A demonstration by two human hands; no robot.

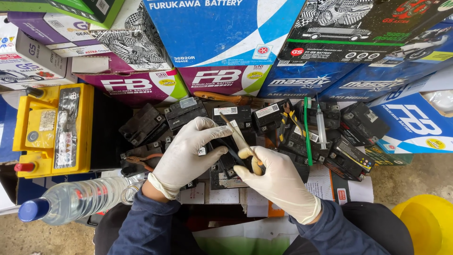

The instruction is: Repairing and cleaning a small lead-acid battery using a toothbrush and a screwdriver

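Small black batteries [349, 156] and stacked boxes [222, 33] crowd ahead.

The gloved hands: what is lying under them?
Under the left hand and right hand, which share a thin tool, lie small black batteries on white papers. The battery tops directly beneath the palms are covered.

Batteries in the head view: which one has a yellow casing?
The large battery at far left, beside the clear water bottle. The small batteries near the gloved hands are all black.
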